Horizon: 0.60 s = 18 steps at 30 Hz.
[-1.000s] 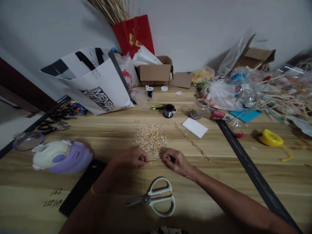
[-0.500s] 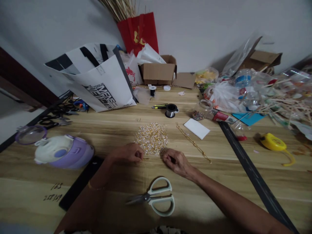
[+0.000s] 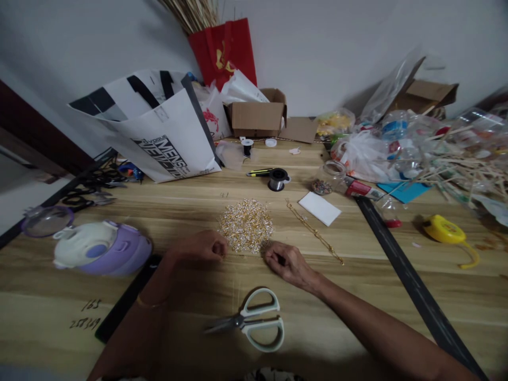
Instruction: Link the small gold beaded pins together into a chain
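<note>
A heap of small gold and clear beads (image 3: 246, 225) lies on the wooden table. At its lower left edge is my left hand (image 3: 206, 245), thumb and fingers curled together; anything between them is too small to make out. My right hand (image 3: 289, 263) rests at the heap's lower right edge with its fingertips pinched, and their contents are hidden too. Thin pale strands run down the wood between the hands. Scissors with pale green handles (image 3: 262, 320) lie slightly spread below them. A gold chain (image 3: 315, 231) is stretched out right of the heap.
Behind the heap stand a wire spool (image 3: 278, 180) and a white card (image 3: 319, 208). A purple and white bottle (image 3: 103, 247) lies left, beside a black phone-like slab (image 3: 127, 301). A yellow tape measure (image 3: 444, 230) sits right. Bags, a cardboard box (image 3: 257, 117) and plastic clutter line the wall.
My left hand has shifted a little to the left, away from the right hand, still curled. My right hand has stayed almost in place.
</note>
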Each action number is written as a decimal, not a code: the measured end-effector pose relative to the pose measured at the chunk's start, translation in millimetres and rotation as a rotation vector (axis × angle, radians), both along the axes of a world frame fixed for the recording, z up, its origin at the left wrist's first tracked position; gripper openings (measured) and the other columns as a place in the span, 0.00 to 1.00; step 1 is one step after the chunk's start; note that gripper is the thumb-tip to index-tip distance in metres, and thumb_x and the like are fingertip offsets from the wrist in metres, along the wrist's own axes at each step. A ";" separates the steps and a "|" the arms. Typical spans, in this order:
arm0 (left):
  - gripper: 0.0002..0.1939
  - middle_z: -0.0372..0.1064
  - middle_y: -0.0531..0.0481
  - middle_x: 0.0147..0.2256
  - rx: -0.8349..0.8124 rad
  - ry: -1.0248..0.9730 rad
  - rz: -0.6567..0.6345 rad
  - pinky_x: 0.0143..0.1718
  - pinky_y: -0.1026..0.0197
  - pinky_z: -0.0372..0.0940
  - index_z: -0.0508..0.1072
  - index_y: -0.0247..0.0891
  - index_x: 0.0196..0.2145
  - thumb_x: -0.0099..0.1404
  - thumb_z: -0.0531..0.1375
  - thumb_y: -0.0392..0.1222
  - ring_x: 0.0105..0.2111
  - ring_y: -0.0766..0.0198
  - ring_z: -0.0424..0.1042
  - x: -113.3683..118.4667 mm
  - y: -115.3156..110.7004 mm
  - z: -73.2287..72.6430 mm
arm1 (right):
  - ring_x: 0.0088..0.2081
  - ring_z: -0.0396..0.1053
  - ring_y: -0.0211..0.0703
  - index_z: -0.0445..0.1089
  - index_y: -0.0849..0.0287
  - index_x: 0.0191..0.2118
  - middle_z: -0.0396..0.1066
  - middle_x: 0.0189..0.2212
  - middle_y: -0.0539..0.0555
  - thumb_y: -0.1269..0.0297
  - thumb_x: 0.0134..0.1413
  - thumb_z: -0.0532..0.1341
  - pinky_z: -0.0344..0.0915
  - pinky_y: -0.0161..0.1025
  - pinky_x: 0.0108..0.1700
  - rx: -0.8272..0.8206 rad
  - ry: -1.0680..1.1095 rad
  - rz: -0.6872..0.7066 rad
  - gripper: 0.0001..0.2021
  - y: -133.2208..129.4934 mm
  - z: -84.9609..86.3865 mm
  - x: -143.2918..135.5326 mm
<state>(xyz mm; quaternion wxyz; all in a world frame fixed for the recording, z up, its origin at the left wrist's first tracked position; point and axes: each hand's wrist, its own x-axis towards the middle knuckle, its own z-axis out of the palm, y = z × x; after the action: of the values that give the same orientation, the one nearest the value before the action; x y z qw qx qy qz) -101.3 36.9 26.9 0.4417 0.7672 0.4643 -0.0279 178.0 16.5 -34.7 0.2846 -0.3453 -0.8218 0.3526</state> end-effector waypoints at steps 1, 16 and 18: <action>0.07 0.69 0.53 0.22 0.004 0.009 0.005 0.24 0.69 0.56 0.75 0.33 0.27 0.48 0.58 0.35 0.24 0.68 0.66 -0.9 0.2 1.1 | 0.24 0.58 0.34 0.65 0.60 0.27 0.64 0.23 0.49 0.76 0.50 0.55 0.53 0.30 0.26 0.000 0.001 0.006 0.06 0.1 0.1 0.0; 0.09 0.71 0.53 0.24 0.024 0.116 0.092 0.26 0.69 0.57 0.76 0.34 0.27 0.49 0.56 0.37 0.26 0.67 0.67 -16.9 1.6 7.0 | 0.24 0.58 0.34 0.65 0.60 0.27 0.64 0.23 0.49 0.74 0.51 0.54 0.53 0.31 0.26 0.010 -0.002 0.021 0.06 1.5 0.3 -0.2; 0.09 0.71 0.54 0.23 0.045 0.142 0.097 0.26 0.69 0.56 0.75 0.34 0.26 0.49 0.56 0.37 0.25 0.67 0.66 -16.3 1.1 10.4 | 0.24 0.58 0.34 0.65 0.60 0.27 0.64 0.23 0.49 0.74 0.51 0.55 0.53 0.31 0.26 0.007 0.000 0.017 0.06 1.4 0.6 -0.4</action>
<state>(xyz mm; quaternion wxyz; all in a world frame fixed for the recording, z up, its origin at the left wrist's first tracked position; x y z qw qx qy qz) -117.6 38.0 37.3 0.3909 0.7498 0.5315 -0.0504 177.6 17.8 -34.1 0.2830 -0.3374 -0.8259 0.3521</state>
